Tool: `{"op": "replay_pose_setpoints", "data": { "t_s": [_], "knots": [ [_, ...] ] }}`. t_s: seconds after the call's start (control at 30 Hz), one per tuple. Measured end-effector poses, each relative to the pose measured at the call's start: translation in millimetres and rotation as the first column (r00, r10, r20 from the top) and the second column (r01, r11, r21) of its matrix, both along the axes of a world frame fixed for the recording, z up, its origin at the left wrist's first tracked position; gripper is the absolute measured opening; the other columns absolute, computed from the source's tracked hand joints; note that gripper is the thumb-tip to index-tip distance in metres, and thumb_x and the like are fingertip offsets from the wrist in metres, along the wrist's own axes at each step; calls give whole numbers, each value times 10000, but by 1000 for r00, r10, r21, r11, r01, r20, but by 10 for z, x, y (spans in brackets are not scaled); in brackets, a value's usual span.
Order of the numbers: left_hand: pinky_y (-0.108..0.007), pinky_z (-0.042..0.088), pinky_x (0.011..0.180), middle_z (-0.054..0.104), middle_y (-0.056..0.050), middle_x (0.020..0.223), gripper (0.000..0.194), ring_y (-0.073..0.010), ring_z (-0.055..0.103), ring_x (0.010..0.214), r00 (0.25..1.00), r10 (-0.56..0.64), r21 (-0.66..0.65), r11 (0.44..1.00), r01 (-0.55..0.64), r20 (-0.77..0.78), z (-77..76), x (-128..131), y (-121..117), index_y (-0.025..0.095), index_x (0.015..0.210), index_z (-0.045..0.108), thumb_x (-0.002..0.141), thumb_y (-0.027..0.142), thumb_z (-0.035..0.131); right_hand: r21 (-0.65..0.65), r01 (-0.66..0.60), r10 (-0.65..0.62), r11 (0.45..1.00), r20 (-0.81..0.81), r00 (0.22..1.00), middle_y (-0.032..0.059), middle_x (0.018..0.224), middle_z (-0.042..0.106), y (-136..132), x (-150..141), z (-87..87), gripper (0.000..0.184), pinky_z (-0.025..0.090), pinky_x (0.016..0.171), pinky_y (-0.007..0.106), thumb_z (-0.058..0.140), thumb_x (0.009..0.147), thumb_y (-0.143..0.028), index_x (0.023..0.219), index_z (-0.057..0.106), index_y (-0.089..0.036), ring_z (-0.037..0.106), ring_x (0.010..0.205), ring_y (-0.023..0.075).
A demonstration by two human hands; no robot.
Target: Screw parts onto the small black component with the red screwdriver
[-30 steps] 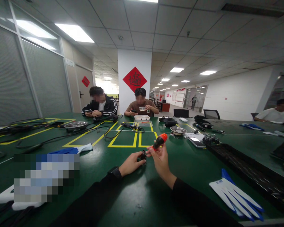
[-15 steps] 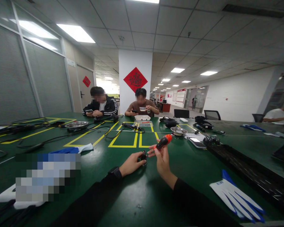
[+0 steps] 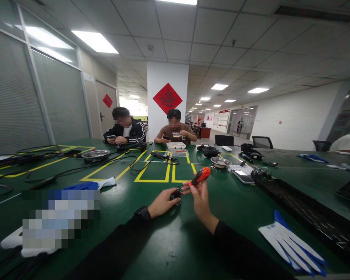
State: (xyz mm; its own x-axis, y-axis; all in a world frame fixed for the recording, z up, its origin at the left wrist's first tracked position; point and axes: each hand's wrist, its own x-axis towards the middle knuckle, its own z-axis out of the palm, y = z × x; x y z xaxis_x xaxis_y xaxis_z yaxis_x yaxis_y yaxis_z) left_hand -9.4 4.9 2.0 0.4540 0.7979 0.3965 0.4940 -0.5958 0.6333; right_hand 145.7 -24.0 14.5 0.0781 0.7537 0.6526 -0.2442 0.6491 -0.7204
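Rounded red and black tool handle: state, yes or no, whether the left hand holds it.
No, the right hand holds the red and black handle; the left hand grips a small dark metallic part.

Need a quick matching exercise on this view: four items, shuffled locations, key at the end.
Items:
1. Red-and-black tool handle
2. Small dark metal part
3. Black wristband
4. Large red diamond sign

Locations:
A. On the white pillar
B. Held up in the right hand
C. Around the left wrist
D. Gripped by the left hand

Pairs: 1-B, 2-D, 3-C, 4-A
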Motion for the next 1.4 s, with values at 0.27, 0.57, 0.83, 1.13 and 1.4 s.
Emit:
{"op": "replay_pose_setpoints", "data": {
  "t_s": [0.27, 0.57, 0.83, 1.13, 1.4],
  "knots": [
    [-279, 429, 772, 653, -42, 889, 244, -190, 570, 822, 1000, 13, -7, 1000, -13, -10, 5, -1, -7, 144, 938, 621, 751, 281, 542, 6, 11, -11, 1000, 29, 1000, 53, 917, 604, 17, 7, 16, 401, 542, 613, 323, 447, 848, -255, 1232, 338, -225, 626, 722, 169],
    [-256, 426, 727, 639, -34, 851, 204, -174, 559, 777, 1000, 2, 31, 1000, -2, -26, -61, -16, 53, 142, 896, 613, 760, 270, 530, -30, -2, 3, 1000, 46, 999, 48, 931, 605, 14, -11, 42, 275, 549, 617, 312, 500, 828, -261, 1083, 403, -225, 639, 753, 171],
    [-253, 418, 728, 633, -33, 865, 230, -170, 556, 774, 999, -3, 69, 998, 6, -38, -62, -17, 56, 152, 941, 602, 765, 281, 528, -66, 3, 2, 998, 76, 997, 49, 883, 624, 37, -33, 10, 277, 544, 648, 312, 592, 768, -263, 995, 448, -196, 647, 741, 179],
    [-272, 427, 770, 650, -42, 900, 238, -185, 575, 815, 999, 2, 23, 1000, -2, -38, -38, -12, 33, 141, 930, 614, 763, 293, 538, -6, -42, 42, 999, 71, 997, 60, 890, 632, -27, -4, 14, 263, 536, 679, 341, 467, 844, -294, 1089, 456, -199, 640, 758, 183],
    [-281, 431, 780, 650, -43, 898, 266, -191, 570, 824, 1000, 1, 11, 1000, -1, -17, -50, -6, 43, 147, 966, 611, 754, 295, 550, -37, 5, -2, 999, 80, 997, 34, 859, 638, -5, -50, 27, 268, 536, 657, 311, 587, 773, -267, 997, 450, -208, 647, 736, 171]
  ]
}}
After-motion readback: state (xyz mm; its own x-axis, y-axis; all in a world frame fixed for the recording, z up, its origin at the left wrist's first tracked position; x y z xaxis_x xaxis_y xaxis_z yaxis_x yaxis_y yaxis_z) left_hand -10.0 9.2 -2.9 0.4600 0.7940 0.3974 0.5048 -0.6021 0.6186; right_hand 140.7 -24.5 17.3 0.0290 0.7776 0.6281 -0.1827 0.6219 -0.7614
